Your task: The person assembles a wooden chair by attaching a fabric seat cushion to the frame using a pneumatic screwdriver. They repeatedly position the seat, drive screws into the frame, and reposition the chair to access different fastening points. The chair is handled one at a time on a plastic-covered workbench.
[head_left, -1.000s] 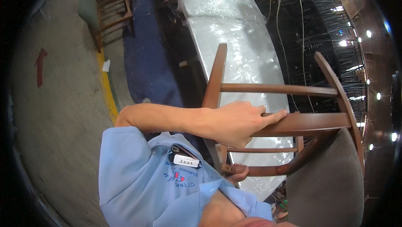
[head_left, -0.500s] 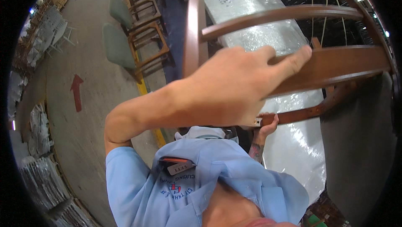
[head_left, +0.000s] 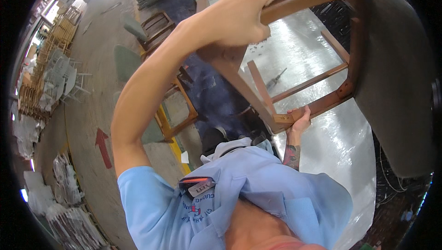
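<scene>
Concrete floor, lettered blue shirt, hands on chair

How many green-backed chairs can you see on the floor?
3: the farthest chair, the middle chair just this side of it, and the nearest chair, partly behind the left arm. That arm may hide more.

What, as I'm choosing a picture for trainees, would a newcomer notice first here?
Probably the wooden chair, held tilted across the upper right, its dark padded part filling the right side. The left hand holds its upper rail and the right hand a lower corner, with a shiny table behind. Next, a red arrow stands out on the floor at left.
</scene>
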Demonstrator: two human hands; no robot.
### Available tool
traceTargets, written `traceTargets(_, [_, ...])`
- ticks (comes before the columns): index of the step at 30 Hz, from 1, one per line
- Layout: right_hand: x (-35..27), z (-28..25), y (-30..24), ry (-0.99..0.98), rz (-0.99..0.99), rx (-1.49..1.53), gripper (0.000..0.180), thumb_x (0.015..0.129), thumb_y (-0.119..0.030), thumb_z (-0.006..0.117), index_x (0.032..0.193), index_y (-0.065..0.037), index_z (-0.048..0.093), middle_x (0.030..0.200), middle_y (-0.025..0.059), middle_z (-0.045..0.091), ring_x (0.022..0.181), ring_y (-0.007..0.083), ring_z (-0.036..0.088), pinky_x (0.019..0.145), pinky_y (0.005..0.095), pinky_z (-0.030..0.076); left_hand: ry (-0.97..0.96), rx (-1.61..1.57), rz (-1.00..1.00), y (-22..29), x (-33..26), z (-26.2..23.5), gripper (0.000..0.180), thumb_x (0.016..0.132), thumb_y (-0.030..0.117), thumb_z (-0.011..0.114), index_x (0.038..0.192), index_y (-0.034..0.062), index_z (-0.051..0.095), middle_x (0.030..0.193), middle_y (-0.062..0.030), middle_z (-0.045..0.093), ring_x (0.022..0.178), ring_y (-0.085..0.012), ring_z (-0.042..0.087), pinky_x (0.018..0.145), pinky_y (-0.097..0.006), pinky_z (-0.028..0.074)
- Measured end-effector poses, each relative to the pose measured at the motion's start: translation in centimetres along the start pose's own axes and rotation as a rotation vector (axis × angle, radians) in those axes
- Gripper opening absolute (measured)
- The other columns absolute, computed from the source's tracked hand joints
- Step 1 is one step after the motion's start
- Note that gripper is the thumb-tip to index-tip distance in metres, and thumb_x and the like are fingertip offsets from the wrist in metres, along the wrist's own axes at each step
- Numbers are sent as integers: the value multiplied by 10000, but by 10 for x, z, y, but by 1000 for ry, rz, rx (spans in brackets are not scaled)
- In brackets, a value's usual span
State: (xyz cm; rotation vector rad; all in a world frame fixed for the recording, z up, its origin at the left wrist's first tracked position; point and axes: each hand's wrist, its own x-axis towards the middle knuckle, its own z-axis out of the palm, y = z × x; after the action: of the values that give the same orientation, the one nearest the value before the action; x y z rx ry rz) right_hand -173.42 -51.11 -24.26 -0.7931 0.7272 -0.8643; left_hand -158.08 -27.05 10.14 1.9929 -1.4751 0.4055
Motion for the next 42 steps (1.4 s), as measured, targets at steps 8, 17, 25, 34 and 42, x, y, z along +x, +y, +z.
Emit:
traceTargets(8, [-43,51,-39,100,-98,-128,296,863,-291,675,930,-33,545,719,90,580,586,221,596,563,352,545,-133,-71,74,-116,85,-23,625,825,337,608,1312,-50,544,1182,-217,645,1087,-265,620,934,-327,483])
traceTargets(17, [-109,23,-77,163,-25,-206,275,867,-308,684,910,-57,579,736,65,586,579,183,591,554,301,511,-476,-103,-6,-148,124,14,436,714,314,667,1014,-2,689,978,-184,691,906,-257,641,846,-398,491])
traceTargets(25, [-79,169,-70,304,44,-293,356,850,-365,704,972,-47,598,765,49,590,582,164,605,533,298,516,-774,-886,-560,-371,164,64,345,819,219,646,1118,47,627,980,-50,654,822,-142,589,728,-288,497])
traceTargets(34, [-43,283,-36,335,8,52,356,906,-357,659,1056,-39,607,841,48,622,685,107,600,564,251,492,-549,-1191,-801,-468,140,72,365,751,260,702,1003,2,648,739,-52,589,627,-144,553,556,-275,445])
traceTargets(42, [-82,300,-29,567,-38,64,365,898,-364,672,1052,-37,620,811,50,624,687,120,600,554,252,495,-677,-1126,-607,-515,139,115,285,957,286,519,987,27,636,715,-54,613,636,-134,591,522,-295,466])
